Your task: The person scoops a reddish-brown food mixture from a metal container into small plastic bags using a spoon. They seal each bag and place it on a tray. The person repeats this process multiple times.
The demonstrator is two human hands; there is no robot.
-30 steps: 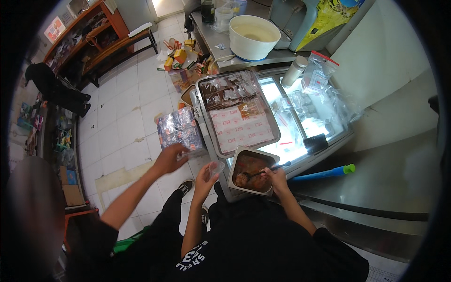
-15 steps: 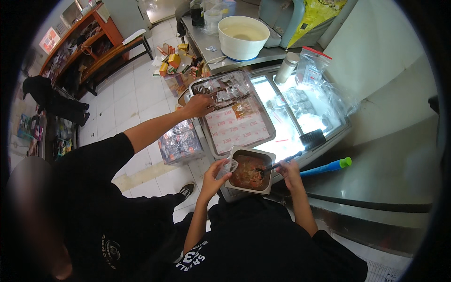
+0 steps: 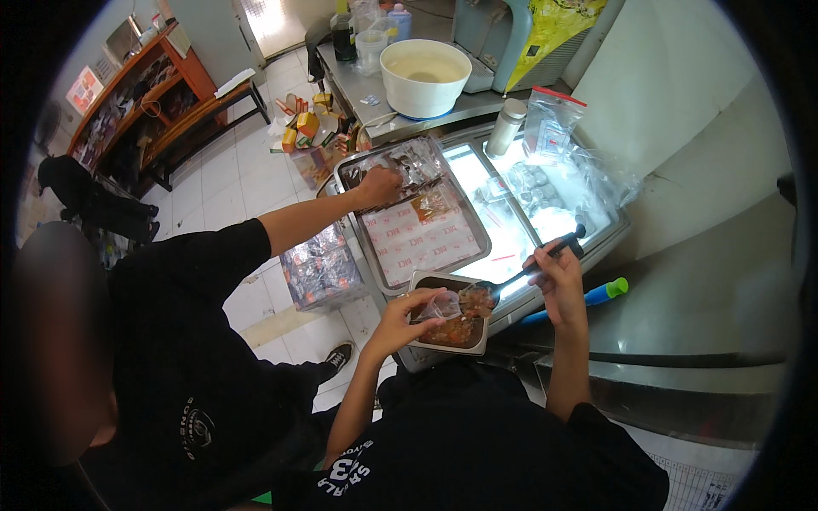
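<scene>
My left hand [image 3: 399, 325] grips a small clear plastic cup [image 3: 441, 308] above the near left side of a square steel pan [image 3: 426, 279]. Inside the pan lies a wet, reddish chopped mix [image 3: 450, 334]. With my right hand [image 3: 558, 277] I hold a black serving spoon [image 3: 521, 275] by its handle, slanting down to the left. Its bowl is heaped with the chopped mix [image 3: 479, 300] and is raised beside the cup's mouth. Whether spoon and cup touch, I cannot tell.
A co-worker's hand [image 3: 379, 186] reaches over a steel tray [image 3: 388, 277] lined with printed paper. Right of it are a lit glass top [image 3: 477, 183], a white-lidded jar [image 3: 506, 128] and a plastic zip bag [image 3: 550, 128]. A white tub [image 3: 426, 85] stands behind; a blue-green tube [image 3: 596, 295] lies right.
My right hand has lifted the spoon out of the pan, loaded with mix, up toward the cup. The cup has moved slightly right over the pan. The co-worker's hand has shifted slightly right.
</scene>
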